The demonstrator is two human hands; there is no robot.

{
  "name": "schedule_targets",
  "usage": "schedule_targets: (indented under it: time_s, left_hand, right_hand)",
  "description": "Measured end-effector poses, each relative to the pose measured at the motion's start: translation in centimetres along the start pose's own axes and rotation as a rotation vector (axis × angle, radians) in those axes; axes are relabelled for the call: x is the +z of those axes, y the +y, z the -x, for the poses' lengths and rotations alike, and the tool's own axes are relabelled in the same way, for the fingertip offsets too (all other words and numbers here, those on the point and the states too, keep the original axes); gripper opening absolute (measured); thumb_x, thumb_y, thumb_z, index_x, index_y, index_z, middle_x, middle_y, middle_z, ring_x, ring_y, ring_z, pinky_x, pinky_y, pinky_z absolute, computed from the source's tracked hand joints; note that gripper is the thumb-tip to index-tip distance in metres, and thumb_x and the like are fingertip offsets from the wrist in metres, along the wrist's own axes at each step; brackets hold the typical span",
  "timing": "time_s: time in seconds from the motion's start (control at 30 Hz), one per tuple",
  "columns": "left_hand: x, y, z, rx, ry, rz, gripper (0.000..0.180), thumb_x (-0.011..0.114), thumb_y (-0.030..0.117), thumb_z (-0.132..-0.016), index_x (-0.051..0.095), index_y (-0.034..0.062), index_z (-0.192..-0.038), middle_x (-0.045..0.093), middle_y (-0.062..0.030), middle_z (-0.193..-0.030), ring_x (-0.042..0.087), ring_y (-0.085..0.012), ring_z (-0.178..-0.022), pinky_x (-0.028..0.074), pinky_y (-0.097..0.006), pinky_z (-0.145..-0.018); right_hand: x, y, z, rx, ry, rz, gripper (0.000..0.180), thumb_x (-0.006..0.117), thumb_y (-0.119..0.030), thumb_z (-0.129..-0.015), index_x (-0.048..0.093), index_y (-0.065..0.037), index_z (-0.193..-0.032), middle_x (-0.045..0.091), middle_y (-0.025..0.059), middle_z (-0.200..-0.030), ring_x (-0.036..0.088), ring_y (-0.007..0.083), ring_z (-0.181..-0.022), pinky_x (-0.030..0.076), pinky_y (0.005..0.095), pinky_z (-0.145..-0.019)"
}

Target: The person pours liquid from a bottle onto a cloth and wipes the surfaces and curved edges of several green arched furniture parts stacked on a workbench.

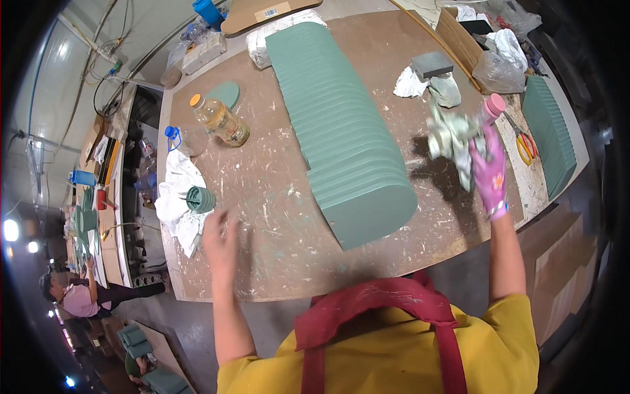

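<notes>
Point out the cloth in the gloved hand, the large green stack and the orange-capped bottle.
Cloth (454, 136), head view: its bunched middle.
Large green stack (342, 131), head view: its layered middle.
Orange-capped bottle (225, 123), head view: its side, below the neck.

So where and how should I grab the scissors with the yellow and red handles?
Probably take the scissors by the looped handles, coming from the near side: the loops lie nearer, while the blades point away.
</notes>
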State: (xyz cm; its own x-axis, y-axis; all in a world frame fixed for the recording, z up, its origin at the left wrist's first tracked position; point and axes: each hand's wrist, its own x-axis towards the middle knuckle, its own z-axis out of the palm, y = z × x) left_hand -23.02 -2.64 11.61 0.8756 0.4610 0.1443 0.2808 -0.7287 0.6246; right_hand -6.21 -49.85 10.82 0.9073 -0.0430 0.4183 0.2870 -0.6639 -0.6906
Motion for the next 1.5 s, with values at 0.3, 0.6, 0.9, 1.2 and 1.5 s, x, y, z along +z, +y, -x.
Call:
schedule_targets:
  time_s: [0.3, 0.6, 0.9, 1.2, 1.5]
  left_hand:
    - [14.9, 13.8, -17.5, 0.638, -0.078, -0.223, 0.04, 0.05, 0.026, -0.091, 0.052, 0.012, -0.128, 0.045, -0.012, -0.138, 0.041, -0.0342, -0.126, 0.033, -0.049, -0.101]
    - [17.0, 14.3, -18.4, 0.57, -0.133, -0.442, 0.043, 0.037, 0.035, -0.097, 0.042, 0.0238, -0.138, 0.035, -0.0039, -0.147, 0.033, -0.0322, -0.132, 0.027, -0.056, -0.102]
    - [16.9, 14.4, -18.7, 0.561, -0.179, -0.357, 0.042, 0.039, 0.032, -0.097, 0.043, 0.0206, -0.137, 0.037, -0.0061, -0.146, 0.032, -0.039, -0.131, 0.036, -0.048, -0.103]
    - [17.3, 15.1, -18.5, 0.6, -0.176, -0.343, 0.041, 0.041, 0.028, -0.097, 0.045, 0.018, -0.136, 0.039, -0.0094, -0.144, 0.034, -0.0417, -0.129, 0.035, -0.045, -0.104]
    - [16.9, 14.4, -18.8, 0.604, -0.149, -0.356, 0.042, 0.041, 0.033, -0.096, 0.046, 0.02, -0.135, 0.039, -0.0058, -0.145, 0.033, -0.0393, -0.131, 0.041, -0.055, -0.094]
  right_hand:
    - [14.1, -6.7, -12.0, -0.516, -0.288, -0.077, 0.03, 0.06, -0.014, -0.082, 0.06, -0.01, -0.112, 0.061, 0.0139, -0.104, 0.061, 0.0308, -0.095, 0.049, 0.04, -0.085]
    - [15.9, 0.3, -9.4, -0.546, -0.334, 0.009, 0.035, 0.061, -0.006, -0.074, 0.058, -0.005, -0.108, 0.056, 0.0161, -0.103, 0.058, 0.0365, -0.092, 0.048, 0.0422, -0.08]
    - [17.8, -5.8, -14.7, -0.613, -0.474, -0.141, 0.027, 0.058, -0.018, -0.085, 0.061, -0.005, -0.109, 0.061, 0.0164, -0.106, 0.059, 0.0358, -0.098, 0.048, 0.0412, -0.087]
    - [18.7, -1.8, -14.7, -0.173, -0.89, -0.441, 0.036, 0.051, -0.025, -0.092, 0.052, -0.005, -0.122, 0.057, 0.0132, -0.12, 0.061, 0.0309, -0.1, 0.047, 0.0401, -0.091]
    - [17.2, 2.0, -9.4, -0.38, -0.35, -0.216, 0.022, 0.058, -0.01, -0.085, 0.057, -0.006, -0.106, 0.061, 0.0143, -0.098, 0.062, 0.0324, -0.087, 0.05, 0.0406, -0.073]
